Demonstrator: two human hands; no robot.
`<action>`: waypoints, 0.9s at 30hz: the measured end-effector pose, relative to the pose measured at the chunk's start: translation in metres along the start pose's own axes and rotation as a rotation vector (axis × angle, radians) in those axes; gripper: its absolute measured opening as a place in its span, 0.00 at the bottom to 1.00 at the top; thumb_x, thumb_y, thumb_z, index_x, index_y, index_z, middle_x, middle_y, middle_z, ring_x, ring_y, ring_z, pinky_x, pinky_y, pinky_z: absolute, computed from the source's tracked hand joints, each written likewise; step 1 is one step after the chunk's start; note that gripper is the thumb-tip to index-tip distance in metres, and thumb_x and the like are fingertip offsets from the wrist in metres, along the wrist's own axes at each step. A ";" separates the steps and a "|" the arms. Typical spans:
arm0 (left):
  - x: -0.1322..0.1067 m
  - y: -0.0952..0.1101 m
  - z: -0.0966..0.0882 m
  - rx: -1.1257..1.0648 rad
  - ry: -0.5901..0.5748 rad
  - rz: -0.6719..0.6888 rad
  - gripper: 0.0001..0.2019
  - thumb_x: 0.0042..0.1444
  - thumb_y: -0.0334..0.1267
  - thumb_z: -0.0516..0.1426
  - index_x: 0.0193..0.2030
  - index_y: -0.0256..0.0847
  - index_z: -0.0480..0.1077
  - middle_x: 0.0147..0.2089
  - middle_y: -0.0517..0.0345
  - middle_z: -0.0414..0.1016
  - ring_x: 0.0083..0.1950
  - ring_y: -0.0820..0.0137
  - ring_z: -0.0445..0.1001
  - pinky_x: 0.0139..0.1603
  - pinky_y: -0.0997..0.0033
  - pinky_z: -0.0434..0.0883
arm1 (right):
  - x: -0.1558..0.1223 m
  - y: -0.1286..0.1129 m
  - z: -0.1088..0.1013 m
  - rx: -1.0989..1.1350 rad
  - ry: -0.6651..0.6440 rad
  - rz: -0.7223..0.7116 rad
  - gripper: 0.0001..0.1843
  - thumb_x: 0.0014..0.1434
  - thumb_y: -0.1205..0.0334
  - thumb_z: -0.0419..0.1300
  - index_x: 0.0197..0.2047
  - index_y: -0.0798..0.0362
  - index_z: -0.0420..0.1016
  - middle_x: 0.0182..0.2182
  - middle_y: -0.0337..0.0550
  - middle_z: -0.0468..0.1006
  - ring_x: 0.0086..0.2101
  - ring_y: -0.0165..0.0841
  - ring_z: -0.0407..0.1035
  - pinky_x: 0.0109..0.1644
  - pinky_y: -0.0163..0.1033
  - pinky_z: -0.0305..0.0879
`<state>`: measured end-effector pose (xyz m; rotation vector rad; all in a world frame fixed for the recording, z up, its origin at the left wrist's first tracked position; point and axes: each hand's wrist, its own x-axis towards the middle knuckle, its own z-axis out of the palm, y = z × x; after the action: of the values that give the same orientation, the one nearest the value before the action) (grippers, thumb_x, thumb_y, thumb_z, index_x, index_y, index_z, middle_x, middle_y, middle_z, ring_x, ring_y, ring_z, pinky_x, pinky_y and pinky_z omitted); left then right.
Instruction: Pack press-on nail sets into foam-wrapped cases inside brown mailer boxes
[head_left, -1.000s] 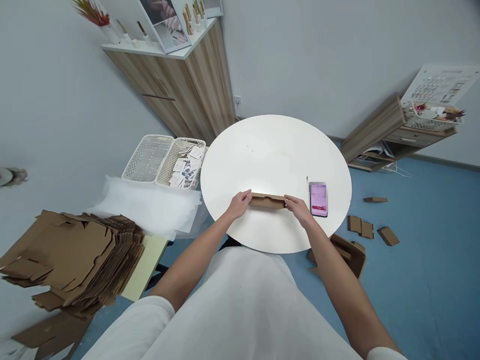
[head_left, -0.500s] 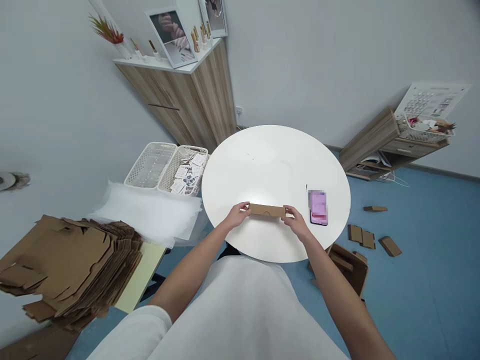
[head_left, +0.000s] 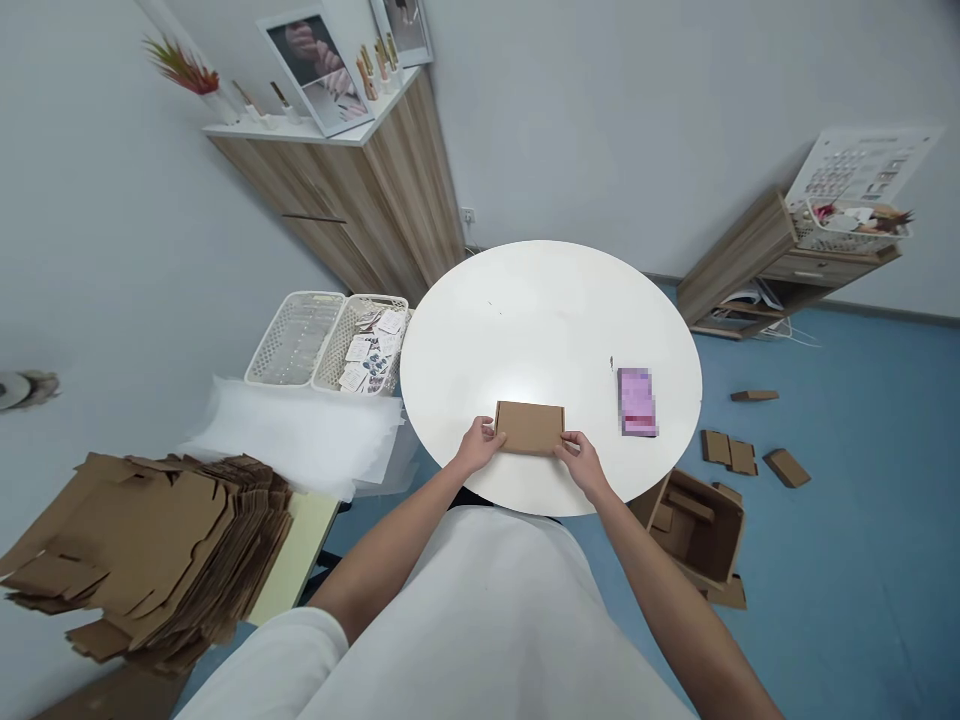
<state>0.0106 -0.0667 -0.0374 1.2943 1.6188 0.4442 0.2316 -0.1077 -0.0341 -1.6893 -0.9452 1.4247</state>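
Observation:
A small flat cardboard box (head_left: 529, 427), its lid closed, is at the near side of the round white table (head_left: 555, 300). My left hand (head_left: 481, 445) grips its left near corner, thumb at the front edge. At the right near corner, my right hand (head_left: 582, 462) pinches the box between thumb and fingers. The broad top face is turned up towards me. Whether the box rests fully on the table cannot be made out. To the right lies a phone (head_left: 637, 402) with a pixelated pink screen.
Flattened cardboard blanks (head_left: 157, 550) are stacked at left, by white foam sheets (head_left: 300, 430). Beyond stand a basket of printed cards (head_left: 367, 345) and a basket of clear packets (head_left: 296, 335). At right on the floor are a large carton (head_left: 697, 530) and several small boxes (head_left: 786, 467).
The box has tipped from showing its narrow front side to showing its broad top. Both hands have shifted to its near corners. The view has tilted slightly.

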 end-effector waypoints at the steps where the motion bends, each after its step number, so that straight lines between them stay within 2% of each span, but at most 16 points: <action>1: 0.000 -0.002 0.001 0.051 0.006 -0.003 0.24 0.49 0.46 0.55 0.51 0.39 0.57 0.40 0.53 0.68 0.39 0.69 0.70 0.38 0.71 0.65 | -0.002 0.005 0.003 -0.002 0.028 0.003 0.19 0.44 0.57 0.58 0.41 0.50 0.64 0.45 0.45 0.69 0.43 0.35 0.67 0.41 0.39 0.63; 6: 0.005 -0.007 -0.003 0.260 -0.043 0.041 0.27 0.49 0.48 0.54 0.54 0.38 0.56 0.39 0.53 0.68 0.39 0.68 0.70 0.39 0.70 0.64 | -0.004 0.021 0.008 -0.142 0.165 0.060 0.29 0.44 0.52 0.57 0.50 0.51 0.59 0.42 0.46 0.70 0.36 0.33 0.68 0.40 0.40 0.63; 10: 0.016 -0.007 -0.009 0.308 -0.082 0.075 0.29 0.48 0.51 0.53 0.54 0.38 0.56 0.40 0.53 0.68 0.35 0.69 0.70 0.36 0.71 0.64 | -0.005 0.018 0.004 -0.292 0.238 0.109 0.31 0.47 0.47 0.54 0.53 0.50 0.58 0.41 0.44 0.69 0.32 0.32 0.66 0.38 0.40 0.62; 13: 0.023 -0.010 -0.009 0.299 -0.130 0.126 0.29 0.46 0.50 0.55 0.54 0.39 0.56 0.39 0.55 0.67 0.33 0.70 0.69 0.34 0.71 0.65 | -0.006 0.015 0.006 -0.370 0.227 0.115 0.30 0.49 0.47 0.51 0.54 0.49 0.58 0.39 0.43 0.70 0.30 0.31 0.66 0.37 0.39 0.62; 18: 0.024 -0.018 -0.006 0.198 -0.183 0.175 0.26 0.49 0.45 0.54 0.55 0.40 0.56 0.38 0.56 0.66 0.30 0.73 0.66 0.34 0.72 0.65 | -0.009 0.020 0.026 -0.480 0.254 0.078 0.28 0.50 0.53 0.51 0.54 0.50 0.58 0.39 0.43 0.70 0.30 0.31 0.65 0.38 0.40 0.61; 23: 0.023 -0.019 -0.001 0.145 -0.169 0.250 0.25 0.52 0.40 0.52 0.58 0.44 0.54 0.38 0.55 0.63 0.34 0.72 0.65 0.37 0.71 0.66 | -0.015 0.023 0.035 -0.430 0.289 0.091 0.29 0.51 0.55 0.49 0.57 0.49 0.54 0.41 0.44 0.69 0.29 0.31 0.65 0.38 0.41 0.62; 27: 0.021 -0.017 0.004 0.097 -0.117 0.240 0.26 0.52 0.38 0.52 0.59 0.44 0.52 0.41 0.53 0.62 0.37 0.70 0.65 0.41 0.69 0.66 | -0.016 0.016 0.029 -0.395 0.213 0.140 0.33 0.50 0.54 0.51 0.59 0.46 0.49 0.43 0.43 0.69 0.24 0.27 0.64 0.36 0.41 0.64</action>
<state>0.0059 -0.0549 -0.0618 1.5678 1.4089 0.4306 0.2026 -0.1271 -0.0441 -2.1864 -1.0533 1.1642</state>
